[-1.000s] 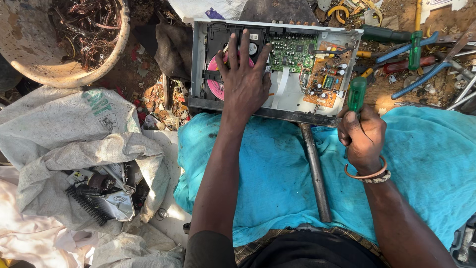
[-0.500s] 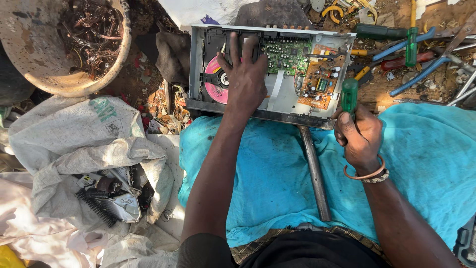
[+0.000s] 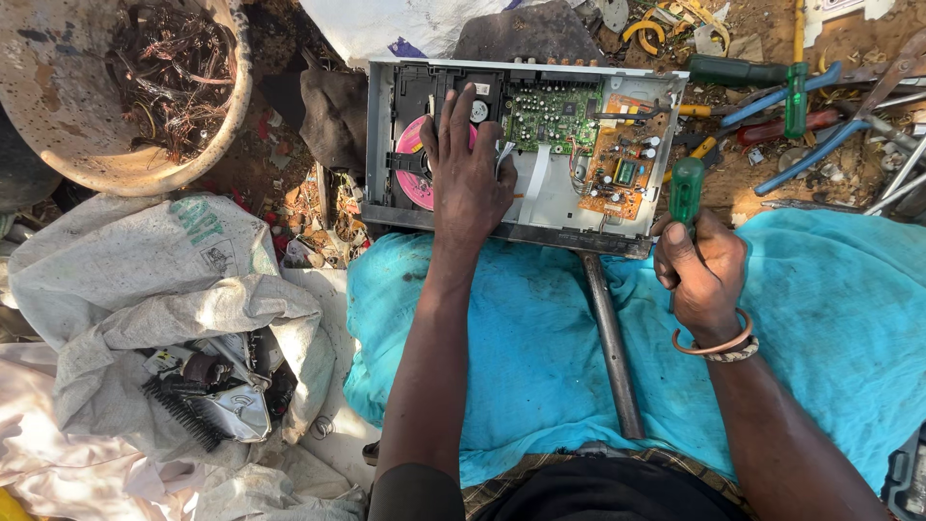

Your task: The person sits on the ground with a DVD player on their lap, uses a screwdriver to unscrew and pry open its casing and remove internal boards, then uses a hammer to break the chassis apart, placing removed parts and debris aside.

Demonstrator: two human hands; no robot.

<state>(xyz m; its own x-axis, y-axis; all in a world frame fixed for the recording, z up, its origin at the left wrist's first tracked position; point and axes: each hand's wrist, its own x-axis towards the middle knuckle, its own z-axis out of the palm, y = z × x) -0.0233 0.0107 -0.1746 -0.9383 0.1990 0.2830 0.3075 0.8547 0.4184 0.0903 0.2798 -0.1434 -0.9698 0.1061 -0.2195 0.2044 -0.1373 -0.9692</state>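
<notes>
An opened disc player (image 3: 540, 198) with a grey metal case lies in front of me on a turquoise cloth (image 3: 521, 338). Inside it are a pink disc (image 3: 410, 145), a green circuit board (image 3: 552, 116) and an orange circuit board (image 3: 627, 169). My left hand (image 3: 470, 169) lies flat on the disc drive, fingers spread, partly covering the disc. My right hand (image 3: 702, 270) is closed around a green-handled screwdriver (image 3: 686, 188), just off the player's near right corner. The screwdriver's shaft is hidden by the hand.
A metal rod (image 3: 608, 347) lies on the cloth under the player. Blue-handled pliers (image 3: 820, 125) and other tools lie on the dirt at the right. A round basin of tangled wires (image 3: 145, 87) sits at the upper left. White sacks with scrap parts (image 3: 183, 386) lie at the left.
My left hand has slid slightly toward me on the disc drive. The right hand keeps its grip on the screwdriver, hardly moved. The camera view has shifted a little.
</notes>
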